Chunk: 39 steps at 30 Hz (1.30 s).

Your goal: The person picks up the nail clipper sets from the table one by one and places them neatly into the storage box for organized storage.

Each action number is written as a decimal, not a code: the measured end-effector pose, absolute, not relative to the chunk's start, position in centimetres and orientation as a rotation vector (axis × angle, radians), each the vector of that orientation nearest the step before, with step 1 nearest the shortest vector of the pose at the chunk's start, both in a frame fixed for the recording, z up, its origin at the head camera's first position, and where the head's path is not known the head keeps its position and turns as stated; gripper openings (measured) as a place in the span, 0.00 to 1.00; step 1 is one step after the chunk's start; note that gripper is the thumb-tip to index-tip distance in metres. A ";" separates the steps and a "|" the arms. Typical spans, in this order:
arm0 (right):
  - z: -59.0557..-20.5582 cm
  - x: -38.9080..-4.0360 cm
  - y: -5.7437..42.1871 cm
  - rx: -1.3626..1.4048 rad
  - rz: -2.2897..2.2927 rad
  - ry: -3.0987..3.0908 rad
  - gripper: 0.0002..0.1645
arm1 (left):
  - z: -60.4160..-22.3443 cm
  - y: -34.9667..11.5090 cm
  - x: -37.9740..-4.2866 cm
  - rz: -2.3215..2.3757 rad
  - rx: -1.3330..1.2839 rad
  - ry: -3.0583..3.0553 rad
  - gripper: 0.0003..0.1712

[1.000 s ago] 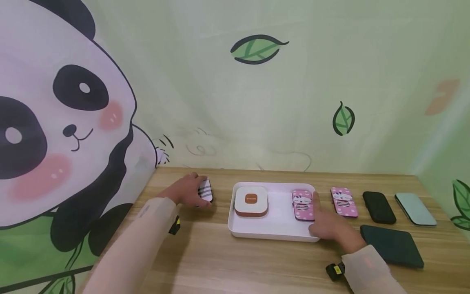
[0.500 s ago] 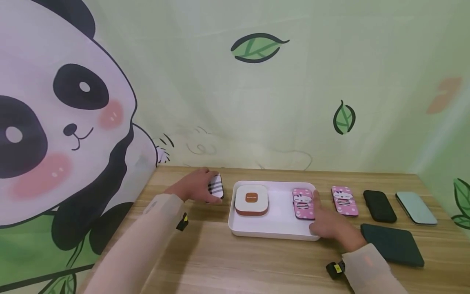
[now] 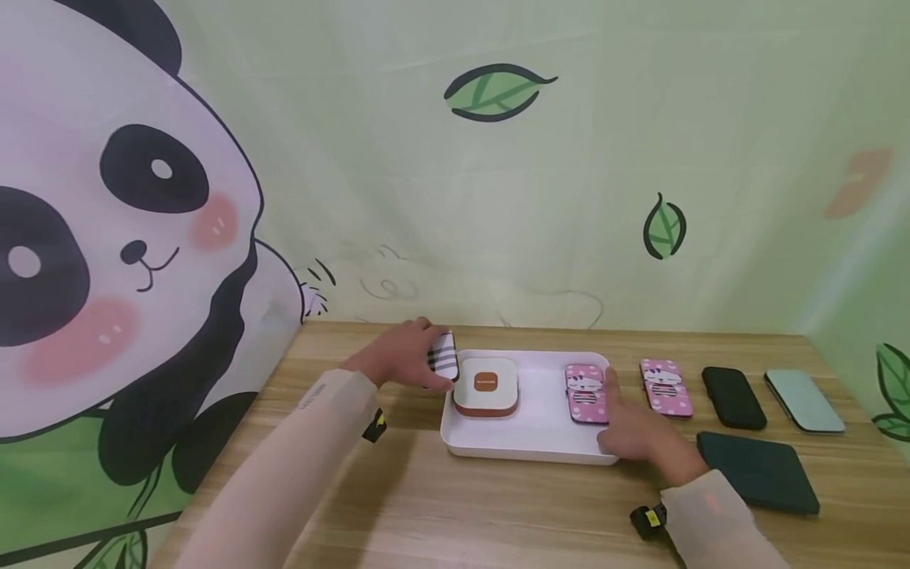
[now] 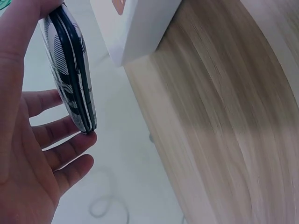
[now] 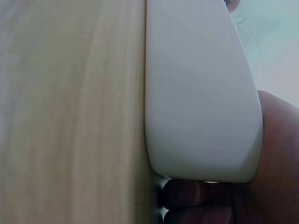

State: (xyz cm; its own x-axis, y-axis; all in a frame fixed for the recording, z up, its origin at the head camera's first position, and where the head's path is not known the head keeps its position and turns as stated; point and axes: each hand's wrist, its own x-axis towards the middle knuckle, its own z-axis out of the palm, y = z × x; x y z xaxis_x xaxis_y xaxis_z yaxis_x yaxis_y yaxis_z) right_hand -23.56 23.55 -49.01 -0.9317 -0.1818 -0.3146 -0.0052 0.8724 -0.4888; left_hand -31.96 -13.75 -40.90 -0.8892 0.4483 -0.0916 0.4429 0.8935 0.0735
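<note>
I count 1 wht rect. tray (image 3: pixel 543 395), 1 wht-&-orange rounded-sq. box (image 3: pixel 498 367), 1 blk-&-wht striped case (image 3: pixel 444 357), 2 pink cat-print cases (image 3: pixel 586 393) (image 3: pixel 666 388), 1 blk rect. case (image 3: pixel 734 397), 1 pale-blue rect. case (image 3: pixel 805 401), 1 dk-green rect. slab (image 3: pixel 759 472).

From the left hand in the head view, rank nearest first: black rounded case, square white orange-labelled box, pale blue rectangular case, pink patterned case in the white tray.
1. Square white orange-labelled box: left end of the white tray.
2. Pink patterned case: right end of the tray.
3. Black rounded case: right of the tray.
4. Pale blue rectangular case: far right.
</note>
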 end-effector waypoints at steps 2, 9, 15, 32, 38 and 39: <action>-48.9 -23.6 23.6 -0.136 -0.700 2.688 0.64 | -41.1 -13.4 -32.1 0.067 0.701 2.961 0.58; -49.1 -23.6 23.5 -0.142 -0.702 2.692 0.64 | -41.1 -11.8 -32.0 0.075 0.697 2.959 0.59; -49.1 -23.5 23.5 -0.136 -0.698 2.688 0.64 | -40.6 -9.6 -31.8 0.092 0.724 2.944 0.62; -48.9 -23.7 23.5 -0.127 -0.695 2.681 0.64 | -40.1 -5.5 -31.5 0.163 0.785 2.901 0.58; -48.9 -23.6 23.5 -0.167 -0.704 2.697 0.64 | -40.5 -4.4 -31.6 0.119 0.840 2.904 0.59; -48.9 -23.6 23.5 -0.174 -0.704 2.701 0.64 | -40.5 -4.2 -31.6 0.109 0.849 2.905 0.59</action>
State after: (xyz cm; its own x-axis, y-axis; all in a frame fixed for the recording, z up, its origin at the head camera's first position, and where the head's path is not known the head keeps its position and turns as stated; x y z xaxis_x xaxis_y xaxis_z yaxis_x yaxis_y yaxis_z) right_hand -23.63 23.46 -48.89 -0.9335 -0.2018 -0.2963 -0.0315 0.8696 -0.4928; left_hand -31.64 -4.24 -40.55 -0.8370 0.5401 -0.0878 0.5320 0.8408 0.1002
